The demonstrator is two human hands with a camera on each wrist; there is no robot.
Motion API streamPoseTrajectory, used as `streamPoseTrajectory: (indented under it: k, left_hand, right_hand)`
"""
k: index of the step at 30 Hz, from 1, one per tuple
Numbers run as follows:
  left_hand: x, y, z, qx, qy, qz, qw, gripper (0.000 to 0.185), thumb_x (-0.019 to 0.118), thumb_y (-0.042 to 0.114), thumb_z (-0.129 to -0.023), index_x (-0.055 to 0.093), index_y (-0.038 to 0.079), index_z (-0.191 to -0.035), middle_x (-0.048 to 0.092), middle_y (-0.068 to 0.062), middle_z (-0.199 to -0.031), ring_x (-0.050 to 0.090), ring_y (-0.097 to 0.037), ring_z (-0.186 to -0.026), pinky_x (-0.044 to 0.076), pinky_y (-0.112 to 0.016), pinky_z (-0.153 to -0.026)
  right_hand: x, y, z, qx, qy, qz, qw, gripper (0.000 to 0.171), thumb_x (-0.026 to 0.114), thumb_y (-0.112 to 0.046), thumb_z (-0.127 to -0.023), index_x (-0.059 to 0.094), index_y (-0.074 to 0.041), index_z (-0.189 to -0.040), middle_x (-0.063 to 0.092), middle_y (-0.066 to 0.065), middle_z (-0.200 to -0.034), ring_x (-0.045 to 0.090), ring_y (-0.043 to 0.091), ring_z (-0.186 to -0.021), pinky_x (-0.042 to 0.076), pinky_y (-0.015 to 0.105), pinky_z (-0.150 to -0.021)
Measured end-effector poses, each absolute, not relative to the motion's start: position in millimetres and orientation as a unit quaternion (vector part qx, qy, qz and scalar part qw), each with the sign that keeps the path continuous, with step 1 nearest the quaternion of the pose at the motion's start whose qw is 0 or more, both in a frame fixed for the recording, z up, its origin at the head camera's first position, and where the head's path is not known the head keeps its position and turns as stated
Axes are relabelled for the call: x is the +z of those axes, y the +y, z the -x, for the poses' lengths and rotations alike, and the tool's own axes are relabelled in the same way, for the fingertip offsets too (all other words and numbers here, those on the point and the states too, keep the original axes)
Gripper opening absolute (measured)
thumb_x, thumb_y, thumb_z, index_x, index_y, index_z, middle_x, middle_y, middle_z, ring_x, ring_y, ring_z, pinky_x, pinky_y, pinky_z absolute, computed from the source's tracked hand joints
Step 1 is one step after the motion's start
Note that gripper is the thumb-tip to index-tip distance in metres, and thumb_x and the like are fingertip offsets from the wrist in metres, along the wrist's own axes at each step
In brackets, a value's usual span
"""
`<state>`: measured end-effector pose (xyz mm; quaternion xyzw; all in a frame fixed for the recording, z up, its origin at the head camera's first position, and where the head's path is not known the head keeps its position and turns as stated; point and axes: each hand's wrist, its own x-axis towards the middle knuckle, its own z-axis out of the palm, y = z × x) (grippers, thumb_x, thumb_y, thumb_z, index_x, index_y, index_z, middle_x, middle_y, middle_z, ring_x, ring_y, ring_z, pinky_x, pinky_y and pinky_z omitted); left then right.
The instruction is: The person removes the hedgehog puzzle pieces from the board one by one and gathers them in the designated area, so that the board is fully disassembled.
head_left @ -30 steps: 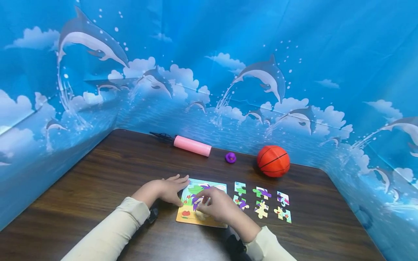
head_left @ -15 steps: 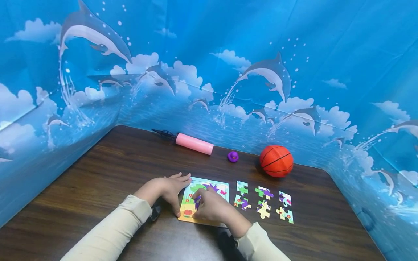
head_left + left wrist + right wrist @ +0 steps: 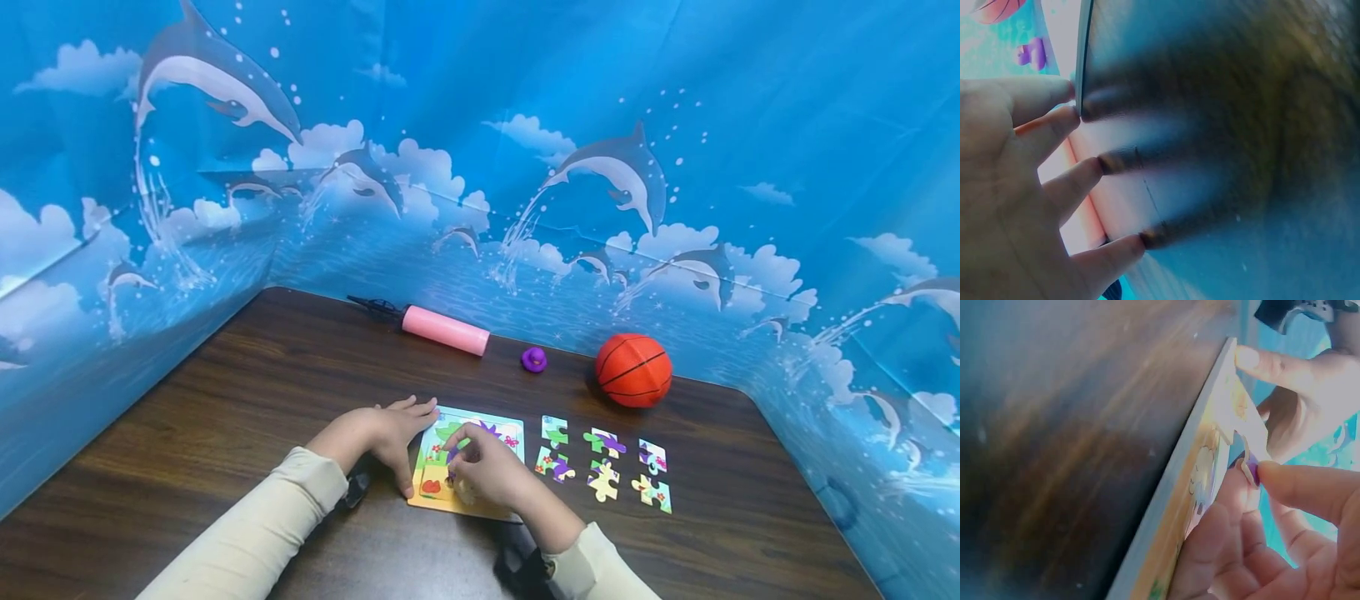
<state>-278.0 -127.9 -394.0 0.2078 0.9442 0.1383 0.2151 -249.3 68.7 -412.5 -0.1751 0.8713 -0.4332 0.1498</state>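
While the left hand [image 3: 378, 433] lies with straight fingers against the left edge of the puzzle board [image 3: 431, 498], near the front edge of the surface [image 3: 247, 392], the right hand [image 3: 487, 475] pinches a purple puzzle piece [image 3: 1250, 467] just over the board. I think the piece can jam or slip out if it comes down tilted, because the grip looks thin. Six loose pieces [image 3: 602, 463] wait to the right. The right hand covers the open slot, and both wrist views are blurred.
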Motion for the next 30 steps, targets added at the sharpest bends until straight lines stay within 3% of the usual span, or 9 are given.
streamPoseTrajectory:
  k: [5, 10, 18, 30]
  left_hand:
    - [-398.2, -127.0, 278.9, 0.146, 0.943, -0.202, 0.219, 0.113, 0.094, 0.037, -0.063, 0.035, 0.008, -0.154, 0.021, -0.01, -0.164, 0.011, -0.037, -0.15, 0.016, -0.071, -0.112]
    - [-399.1, -124.2, 279.8, 0.141, 0.947, -0.192, 0.218, 0.113, 0.094, 0.038, -0.062, 0.035, 0.01, -0.154, 0.02, -0.008, -0.164, 0.011, -0.035, -0.151, 0.016, -0.069, -0.113]
    - [-395.5, -124.9, 279.9, 0.143, 0.949, -0.181, 0.216, 0.112, 0.095, 0.036, -0.061, 0.036, 0.011, -0.154, 0.021, -0.007, -0.164, 0.011, -0.034, -0.151, 0.016, -0.067, -0.114]
    - [-395.4, -126.4, 279.5, 0.146, 0.946, -0.188, 0.22, 0.113, 0.095, 0.038, -0.062, 0.035, 0.009, -0.154, 0.021, -0.008, -0.164, 0.01, -0.035, -0.151, 0.015, -0.069, -0.113]
  right_hand:
    - [-414.7, 85.5, 251.2, -0.516, 0.83, 0.138, 0.159, 0.018, 0.066, -0.008, -0.093, 0.066, -0.003, -0.11, 0.071, 0.006, -0.084, 0.063, 0.017, -0.067, 0.047, 0.027, -0.054]
    - [-411.0, 130.6, 252.2, -0.553, 0.812, 0.091, 0.165, 0.027, 0.068, -0.018, -0.094, 0.068, 0.004, -0.11, 0.074, 0.009, -0.093, 0.072, 0.021, -0.087, 0.058, 0.035, -0.069]
    - [-420.9, 202.7, 244.0, -0.518, 0.838, 0.046, 0.168, 0.027, 0.067, -0.016, -0.095, 0.069, 0.007, -0.109, 0.073, 0.009, -0.097, 0.071, 0.022, -0.087, 0.06, 0.041, -0.074]
    - [-424.0, 213.8, 235.2, -0.467, 0.868, 0.045, 0.161, 0.025, 0.066, -0.018, -0.095, 0.071, 0.005, -0.104, 0.073, 0.009, -0.092, 0.07, 0.02, -0.083, 0.06, 0.042, -0.07]
